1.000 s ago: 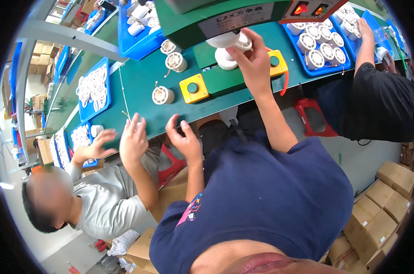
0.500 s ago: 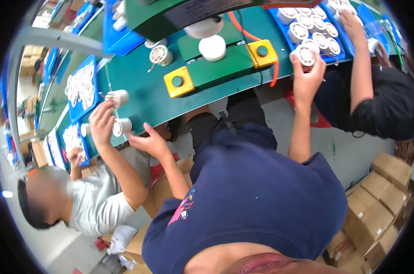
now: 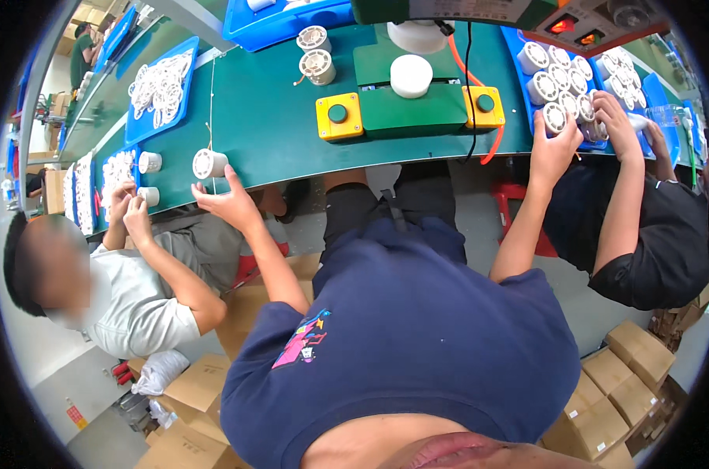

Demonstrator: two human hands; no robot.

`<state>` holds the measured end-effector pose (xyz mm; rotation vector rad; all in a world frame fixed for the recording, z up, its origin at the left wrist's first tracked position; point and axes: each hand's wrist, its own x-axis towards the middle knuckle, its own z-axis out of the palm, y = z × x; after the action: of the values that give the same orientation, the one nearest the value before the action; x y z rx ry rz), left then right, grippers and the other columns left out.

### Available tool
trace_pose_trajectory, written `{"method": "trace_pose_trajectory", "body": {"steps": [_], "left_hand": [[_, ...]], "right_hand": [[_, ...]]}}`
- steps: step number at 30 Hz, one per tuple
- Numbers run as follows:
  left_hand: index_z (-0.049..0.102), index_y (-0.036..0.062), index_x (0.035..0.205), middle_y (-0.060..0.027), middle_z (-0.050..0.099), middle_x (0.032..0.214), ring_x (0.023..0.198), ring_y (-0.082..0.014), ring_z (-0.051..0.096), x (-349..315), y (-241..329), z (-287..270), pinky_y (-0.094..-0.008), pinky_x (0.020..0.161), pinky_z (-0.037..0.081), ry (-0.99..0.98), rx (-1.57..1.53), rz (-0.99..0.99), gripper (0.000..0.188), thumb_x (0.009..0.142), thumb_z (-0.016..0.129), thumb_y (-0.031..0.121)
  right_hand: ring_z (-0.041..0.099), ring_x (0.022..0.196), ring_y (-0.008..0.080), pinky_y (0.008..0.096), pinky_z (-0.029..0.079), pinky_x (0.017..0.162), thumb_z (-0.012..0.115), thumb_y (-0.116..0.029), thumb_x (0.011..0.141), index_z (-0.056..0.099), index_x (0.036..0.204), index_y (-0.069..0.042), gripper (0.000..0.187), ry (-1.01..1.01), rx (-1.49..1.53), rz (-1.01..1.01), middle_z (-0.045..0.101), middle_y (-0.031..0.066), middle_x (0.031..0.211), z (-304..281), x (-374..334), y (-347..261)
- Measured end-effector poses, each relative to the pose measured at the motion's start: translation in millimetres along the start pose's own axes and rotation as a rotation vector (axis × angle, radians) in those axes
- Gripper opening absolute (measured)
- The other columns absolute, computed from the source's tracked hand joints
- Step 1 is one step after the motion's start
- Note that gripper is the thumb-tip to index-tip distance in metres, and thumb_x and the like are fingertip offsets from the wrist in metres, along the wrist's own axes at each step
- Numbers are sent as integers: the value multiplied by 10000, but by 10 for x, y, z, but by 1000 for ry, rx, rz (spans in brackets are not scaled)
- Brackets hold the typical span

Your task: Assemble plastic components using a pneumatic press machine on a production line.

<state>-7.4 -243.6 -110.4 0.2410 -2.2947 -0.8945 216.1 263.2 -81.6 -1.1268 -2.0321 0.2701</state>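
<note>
Right of the press (image 3: 405,119), our right hand (image 3: 554,152) grips a white cylinder (image 3: 555,119), best kept level; left of the press, our left hand (image 3: 236,207) spreads beside another cylinder (image 3: 208,164).

1. Head cam: left unit of a side-by-side fisheye pair, worn on the person's head, looking steeply down.
2. Frame upright, unmirrored. Wearer's navy shirt (image 3: 401,336) is close, filling lower centre; green bench (image 3: 268,117) lies farther off, across the top.
3. Left hand (image 3: 233,205) and right hand (image 3: 554,152) sit mid-range.
4. Wide coverage: co-workers' grey shirt (image 3: 139,301) and black sleeve (image 3: 659,242) at the sides; bench edge bows, corners black.
</note>
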Motion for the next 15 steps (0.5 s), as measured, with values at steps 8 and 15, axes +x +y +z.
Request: {"method": "trace_pose_trajectory", "body": {"steps": [8,15], "left_hand": [[351,-58,1499,-272,528,1413,1321,-371,541,250,165,110,-434,1124,407,-23,-188,-42,848,885,832,276],[363,-22,1520,-245,589,1364,1285,-334,591,43,647,86,-412,1104,428,-242,-392,-32,845,858,848,179]], "right_hand": [[539,1145,361,465,442,1037,782,-292,929,578,1306,85,571,103,88,-36,545,244,1227,-127,-254,-56],[641,1042,254,349,574,834,701,-150,988,658,1213,43,299,209,114,-90,566,162,1224,-473,-411,-379]]}}
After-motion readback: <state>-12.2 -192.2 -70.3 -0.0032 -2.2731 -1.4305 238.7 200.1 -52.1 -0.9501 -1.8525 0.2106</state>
